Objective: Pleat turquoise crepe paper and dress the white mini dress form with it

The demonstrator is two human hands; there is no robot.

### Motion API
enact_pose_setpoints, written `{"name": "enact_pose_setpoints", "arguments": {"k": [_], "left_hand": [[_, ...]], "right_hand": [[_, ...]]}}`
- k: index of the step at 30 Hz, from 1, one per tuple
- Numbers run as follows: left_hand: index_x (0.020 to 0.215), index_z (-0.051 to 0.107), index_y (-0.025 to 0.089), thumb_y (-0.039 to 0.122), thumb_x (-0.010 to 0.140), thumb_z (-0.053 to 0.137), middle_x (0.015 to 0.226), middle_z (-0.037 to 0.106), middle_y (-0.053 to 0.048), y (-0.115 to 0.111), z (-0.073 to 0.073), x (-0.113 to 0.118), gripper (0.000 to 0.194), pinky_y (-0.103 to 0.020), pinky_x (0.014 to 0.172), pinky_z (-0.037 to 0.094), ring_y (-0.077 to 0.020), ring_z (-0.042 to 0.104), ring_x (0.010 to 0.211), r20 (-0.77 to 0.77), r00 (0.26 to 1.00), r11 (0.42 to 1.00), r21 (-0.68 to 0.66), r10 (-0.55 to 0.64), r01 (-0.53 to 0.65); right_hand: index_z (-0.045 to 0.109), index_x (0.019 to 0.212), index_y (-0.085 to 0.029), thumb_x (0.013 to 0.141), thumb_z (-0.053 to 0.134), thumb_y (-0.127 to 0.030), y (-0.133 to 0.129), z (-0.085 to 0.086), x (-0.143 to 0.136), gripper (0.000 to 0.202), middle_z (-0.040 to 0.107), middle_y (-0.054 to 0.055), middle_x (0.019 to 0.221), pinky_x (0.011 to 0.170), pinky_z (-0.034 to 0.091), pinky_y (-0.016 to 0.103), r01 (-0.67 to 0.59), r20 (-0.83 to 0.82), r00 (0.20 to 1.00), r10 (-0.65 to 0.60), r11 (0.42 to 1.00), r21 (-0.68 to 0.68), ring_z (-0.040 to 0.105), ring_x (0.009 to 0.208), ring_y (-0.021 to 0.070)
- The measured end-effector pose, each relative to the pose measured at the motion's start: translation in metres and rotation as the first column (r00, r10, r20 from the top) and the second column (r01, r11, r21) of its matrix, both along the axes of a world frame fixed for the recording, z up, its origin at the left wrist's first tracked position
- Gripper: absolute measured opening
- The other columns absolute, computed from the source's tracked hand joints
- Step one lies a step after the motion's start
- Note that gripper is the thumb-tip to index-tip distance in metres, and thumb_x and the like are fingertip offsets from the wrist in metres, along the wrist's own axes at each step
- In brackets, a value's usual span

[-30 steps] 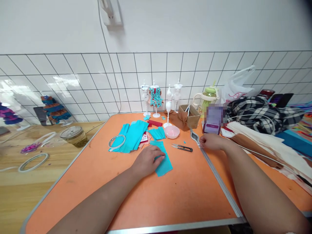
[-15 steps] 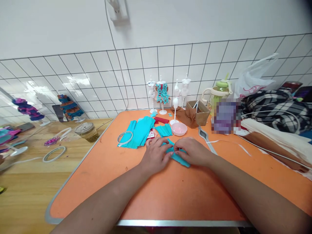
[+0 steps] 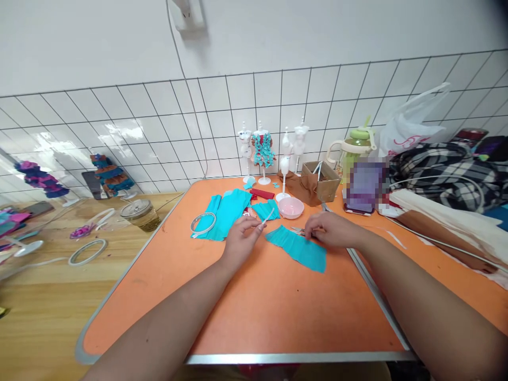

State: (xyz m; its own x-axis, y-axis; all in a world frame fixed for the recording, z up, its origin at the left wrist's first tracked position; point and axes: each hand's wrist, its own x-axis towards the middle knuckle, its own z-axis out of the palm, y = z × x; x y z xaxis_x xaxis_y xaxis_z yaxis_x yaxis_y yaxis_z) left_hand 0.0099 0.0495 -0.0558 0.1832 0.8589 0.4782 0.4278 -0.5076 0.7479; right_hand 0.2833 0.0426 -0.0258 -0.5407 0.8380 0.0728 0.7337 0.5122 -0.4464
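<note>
My left hand (image 3: 243,238) pinches a thin white strip (image 3: 270,215) between thumb and finger, a little above the orange table (image 3: 238,312). A pleated turquoise piece of crepe paper (image 3: 301,251) lies fanned out on the table to its right. At the paper's upper edge, my right hand (image 3: 326,228) has its fingers curled on small scissors (image 3: 297,230), whose blades point left. The scissors' handles are hidden by the fingers. Beyond my hands lie a smaller turquoise piece (image 3: 266,210) and a pink bowl (image 3: 291,208).
A tape roll (image 3: 203,224) rests on larger turquoise sheets (image 3: 232,214) at the left. White mini dress forms (image 3: 284,164) stand at the back, one dressed form (image 3: 263,151) among them. A cardboard box (image 3: 327,182), phone (image 3: 363,185) and cup (image 3: 357,151) are at the right.
My hands have moved apart from the turquoise paper, which now lies spread out. The left now holds a white strip; the right has shifted right, and scissors now show at its fingers.
</note>
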Motion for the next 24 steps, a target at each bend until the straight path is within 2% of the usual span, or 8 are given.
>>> {"name": "enact_pose_setpoints", "arguments": {"k": [3,7,10,13,16,20,22,24], "left_hand": [[0.088,0.072,0.02,0.035,0.086,0.057,0.093,0.067,-0.005,-0.005,0.004,0.001,0.021,-0.031,0.088,0.045,-0.0181,0.06,0.094,0.11,0.992,0.998,-0.025,-0.061,0.064],[0.097,0.071,0.02,0.034,0.084,0.06,0.1,0.068,-0.007,-0.013,0.005,0.007,0.022,-0.033,0.091,0.045,-0.0198,0.06,0.098,0.12,0.972,0.976,-0.057,-0.204,0.212],[0.103,0.069,0.019,0.036,0.082,0.062,0.105,0.068,-0.009,-0.017,0.001,0.012,0.028,-0.034,0.088,0.048,-0.0213,0.062,0.098,0.23,0.932,0.928,-0.184,-0.28,0.324],[0.11,0.064,0.017,0.037,0.079,0.066,0.105,0.068,-0.01,-0.017,-0.005,0.016,0.037,-0.035,0.087,0.049,-0.0218,0.063,0.098,0.366,0.883,0.852,-0.319,-0.294,0.416],[0.112,0.062,0.017,0.04,0.076,0.068,0.102,0.069,-0.01,-0.015,-0.009,0.018,0.043,-0.036,0.088,0.049,-0.0216,0.063,0.097,0.401,0.882,0.841,-0.363,-0.247,0.401],[0.106,0.064,0.016,0.04,0.08,0.064,0.1,0.069,-0.009,-0.012,-0.009,0.018,0.036,-0.034,0.086,0.049,-0.0214,0.063,0.096,0.34,0.914,0.873,-0.351,-0.22,0.34],[0.097,0.067,0.015,0.039,0.083,0.059,0.095,0.07,-0.008,-0.011,-0.009,0.017,0.028,-0.031,0.08,0.049,-0.0204,0.064,0.091,0.252,0.946,0.897,-0.338,-0.205,0.285],[0.089,0.068,0.015,0.037,0.085,0.056,0.09,0.07,-0.007,-0.01,-0.008,0.016,0.026,-0.029,0.074,0.049,-0.0195,0.063,0.084,0.12,0.976,0.924,-0.319,-0.184,0.213]], "right_hand": [[0.071,0.098,-0.025,0.078,0.051,-0.012,-0.004,-0.012,-0.011,0.031,0.067,0.004,0.099,0.082,0.042,0.032,-0.133,0.113,0.985,0.133,0.991,-0.009,0.058,0.095,0.0217],[0.064,0.116,-0.024,0.08,0.055,-0.021,-0.013,-0.028,-0.045,0.037,0.065,0.008,0.103,0.08,0.043,0.033,-0.152,0.088,0.985,0.149,0.988,0.022,0.058,0.095,0.0229],[0.064,0.114,-0.023,0.084,0.051,-0.02,-0.016,-0.029,-0.057,0.032,0.066,0.006,0.097,0.074,0.043,0.03,-0.084,-0.006,0.996,0.084,0.995,0.055,0.059,0.088,0.0199],[0.069,0.097,-0.023,0.084,0.045,-0.012,-0.014,-0.028,-0.053,0.03,0.067,0.003,0.095,0.074,0.044,0.027,-0.057,-0.099,0.993,0.062,0.997,0.057,0.06,0.085,0.0164],[0.072,0.091,-0.025,0.081,0.046,-0.008,-0.012,-0.031,-0.047,0.033,0.066,0.003,0.099,0.078,0.044,0.028,-0.139,-0.054,0.988,0.143,0.987,0.076,0.06,0.091,0.0171],[0.07,0.102,-0.027,0.081,0.049,-0.011,-0.013,-0.037,-0.052,0.034,0.065,0.003,0.103,0.08,0.044,0.031,-0.197,-0.01,0.98,0.2,0.97,0.14,0.058,0.094,0.0187],[0.07,0.093,-0.025,0.079,0.048,-0.009,-0.016,-0.035,-0.055,0.03,0.065,0.002,0.1,0.076,0.044,0.029,-0.164,-0.05,0.983,0.175,0.97,0.18,0.059,0.088,0.017],[0.069,0.082,-0.022,0.076,0.047,-0.006,-0.019,-0.028,-0.055,0.027,0.065,0.002,0.09,0.07,0.043,0.027,-0.051,-0.127,0.988,0.086,0.964,0.26,0.058,0.08,0.0157]]}}
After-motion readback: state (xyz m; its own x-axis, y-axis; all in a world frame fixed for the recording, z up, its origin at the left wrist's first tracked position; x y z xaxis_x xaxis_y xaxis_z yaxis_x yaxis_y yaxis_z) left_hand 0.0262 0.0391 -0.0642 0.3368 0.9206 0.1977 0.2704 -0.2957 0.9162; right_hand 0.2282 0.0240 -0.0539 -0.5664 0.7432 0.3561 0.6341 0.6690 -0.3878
